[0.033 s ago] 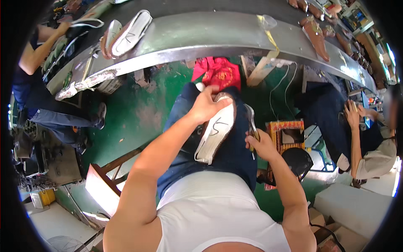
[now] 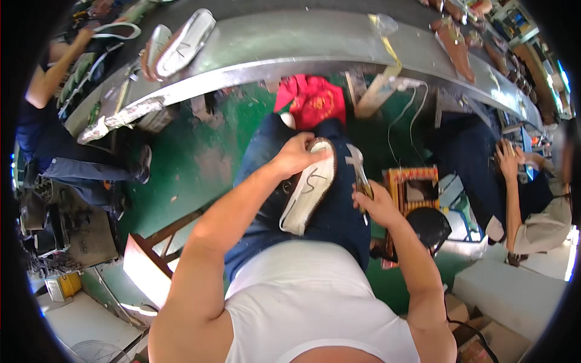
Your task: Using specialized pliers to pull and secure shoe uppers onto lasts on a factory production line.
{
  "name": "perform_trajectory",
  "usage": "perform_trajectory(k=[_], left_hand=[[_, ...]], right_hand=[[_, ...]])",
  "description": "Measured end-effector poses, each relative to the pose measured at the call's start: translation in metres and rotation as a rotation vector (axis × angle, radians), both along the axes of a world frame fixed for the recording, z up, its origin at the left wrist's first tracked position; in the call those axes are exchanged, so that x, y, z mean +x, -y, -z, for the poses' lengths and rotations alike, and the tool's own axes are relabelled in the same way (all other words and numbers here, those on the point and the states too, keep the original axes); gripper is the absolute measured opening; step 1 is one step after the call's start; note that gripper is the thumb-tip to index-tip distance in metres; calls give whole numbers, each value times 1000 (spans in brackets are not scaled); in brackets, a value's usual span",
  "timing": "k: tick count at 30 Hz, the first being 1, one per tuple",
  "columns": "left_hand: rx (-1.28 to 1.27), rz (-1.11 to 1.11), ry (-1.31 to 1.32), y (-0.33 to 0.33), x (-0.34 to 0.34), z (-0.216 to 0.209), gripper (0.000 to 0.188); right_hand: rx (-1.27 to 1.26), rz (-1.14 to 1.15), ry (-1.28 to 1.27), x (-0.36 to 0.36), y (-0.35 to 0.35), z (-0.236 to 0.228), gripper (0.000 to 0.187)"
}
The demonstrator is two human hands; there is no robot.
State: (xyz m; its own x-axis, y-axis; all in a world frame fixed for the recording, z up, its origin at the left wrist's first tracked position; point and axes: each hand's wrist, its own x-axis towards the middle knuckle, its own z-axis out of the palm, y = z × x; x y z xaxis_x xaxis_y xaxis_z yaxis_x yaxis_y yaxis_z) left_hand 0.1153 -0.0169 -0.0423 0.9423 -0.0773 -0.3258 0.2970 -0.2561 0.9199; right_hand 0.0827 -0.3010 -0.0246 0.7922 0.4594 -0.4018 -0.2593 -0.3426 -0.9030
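A brown shoe (image 2: 310, 190) with a whitish underside rests bottom up over my lap, its toe end pointing away from me. A dark handwritten mark runs across that underside. My left hand (image 2: 298, 154) is closed round the toe end, thumb on the underside and fingers over the far left side. To the right of the shoe, my right hand (image 2: 376, 202) grips a pair of pliers (image 2: 361, 175) by the handles. Their metal head points away from me, apart from the shoe. Whether the jaws are parted is hard to make out.
Ahead runs a metal-edged bench (image 2: 272, 66). A pair of upturned shoes (image 2: 181, 48) lies on its left, brown shoes (image 2: 455, 51) on its right. Red cloth (image 2: 311, 100) hangs below. People work at both sides. A patterned box (image 2: 414, 187) stands right of my legs.
The pliers have turned in my right hand, showing their head more broadside. My left hand's fingers have drawn in at the toe, and the shoe has shifted slightly.
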Motion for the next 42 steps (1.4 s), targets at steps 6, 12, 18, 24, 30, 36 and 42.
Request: perform_trajectory(k=[6,12,18,24,30,36,42], left_hand=[[189,61,-80,-8,-91,7,53],[524,-86,164,10,-96,5,24],[544,-102,354,33,-104,1,21],[-212,-331,107,22,-116,71,51],[-613,-202,-192,20,-105,60,82],[-373,-184,-133,27,-103,69,81],[117,-87,113,30,-102,57,70]], right_hand=[[-193,-270,48,-7,-1,-15,19],[-323,-573,69,0,-23,-44,26],[-513,-715,-168,27,-41,-62,27],[-685,-884,256,34,-45,-57,29],[-424,-433,326,-22,-41,-8,25],[-629,-540,445,-8,-27,-19,24],[-311,-404,-245,12,-6,9,22]])
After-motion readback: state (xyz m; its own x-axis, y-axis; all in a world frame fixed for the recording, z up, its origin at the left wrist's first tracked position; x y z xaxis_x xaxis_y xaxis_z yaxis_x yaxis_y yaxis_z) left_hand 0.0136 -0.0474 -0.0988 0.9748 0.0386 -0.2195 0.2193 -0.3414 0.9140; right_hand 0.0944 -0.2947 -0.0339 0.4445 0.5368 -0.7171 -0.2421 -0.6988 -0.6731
